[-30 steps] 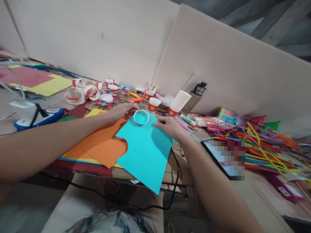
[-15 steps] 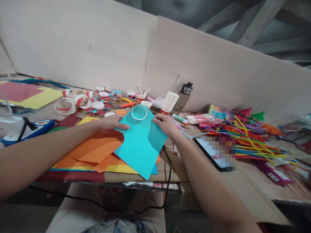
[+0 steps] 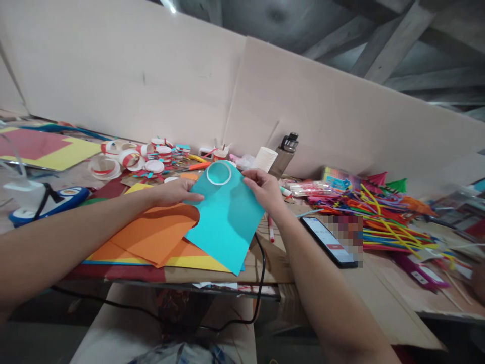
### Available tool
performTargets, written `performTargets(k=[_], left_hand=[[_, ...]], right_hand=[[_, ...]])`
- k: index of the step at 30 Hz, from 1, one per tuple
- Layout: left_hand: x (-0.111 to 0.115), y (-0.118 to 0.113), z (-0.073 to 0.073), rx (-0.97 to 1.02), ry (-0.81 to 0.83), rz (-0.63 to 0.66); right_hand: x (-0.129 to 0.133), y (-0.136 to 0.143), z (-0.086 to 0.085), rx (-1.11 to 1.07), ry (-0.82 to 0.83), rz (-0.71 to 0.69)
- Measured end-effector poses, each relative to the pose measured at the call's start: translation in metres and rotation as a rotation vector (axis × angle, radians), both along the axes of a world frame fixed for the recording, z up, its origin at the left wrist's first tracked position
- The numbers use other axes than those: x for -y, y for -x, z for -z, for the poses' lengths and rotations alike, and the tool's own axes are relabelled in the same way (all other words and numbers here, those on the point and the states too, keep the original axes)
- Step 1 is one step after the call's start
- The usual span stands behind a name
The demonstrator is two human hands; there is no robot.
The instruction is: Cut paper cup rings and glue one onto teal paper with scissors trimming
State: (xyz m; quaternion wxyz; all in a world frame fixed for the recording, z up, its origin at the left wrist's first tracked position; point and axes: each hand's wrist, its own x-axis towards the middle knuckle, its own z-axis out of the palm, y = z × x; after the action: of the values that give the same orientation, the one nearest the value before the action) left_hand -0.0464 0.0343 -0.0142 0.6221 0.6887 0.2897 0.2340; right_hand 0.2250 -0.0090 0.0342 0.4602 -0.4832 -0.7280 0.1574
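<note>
Legible text: none | phone screen (image 3: 322, 237): marks too small to read

Both of your forearms are bare and reach forward, converging toward the middle. Your left forearm (image 3: 94, 225) enters at the left edge and slopes far and to the right, its wrist roughly in line with the hand. Your left hand (image 3: 178, 193) points right, back upward, thumb laid out on the near side and fingers curled beyond it in a pinch. Your right forearm (image 3: 306, 273) comes in from the near right and angles far and to the left. Your right hand (image 3: 265, 189) pinches too, thumb and bent fingers drawn together. The hands sit well apart, about level.
</note>
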Motion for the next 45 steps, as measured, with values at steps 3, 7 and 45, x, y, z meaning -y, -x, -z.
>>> performTargets(k=[3, 7, 45], left_hand=[[-0.003, -0.002, 0.003, 0.058, -0.034, -0.059], [-0.005, -0.006, 0.004, 0.193, -0.056, -0.249], [-0.011, 0.028, -0.036, 0.167, 0.268, -0.303]], right_hand=[[-0.001, -0.003, -0.001, -0.172, -0.159, 0.170], [-0.012, -0.017, 0.001, -0.391, -0.216, 0.344], [-0.006, -0.022, -0.006, 0.019, 0.162, -0.165]])
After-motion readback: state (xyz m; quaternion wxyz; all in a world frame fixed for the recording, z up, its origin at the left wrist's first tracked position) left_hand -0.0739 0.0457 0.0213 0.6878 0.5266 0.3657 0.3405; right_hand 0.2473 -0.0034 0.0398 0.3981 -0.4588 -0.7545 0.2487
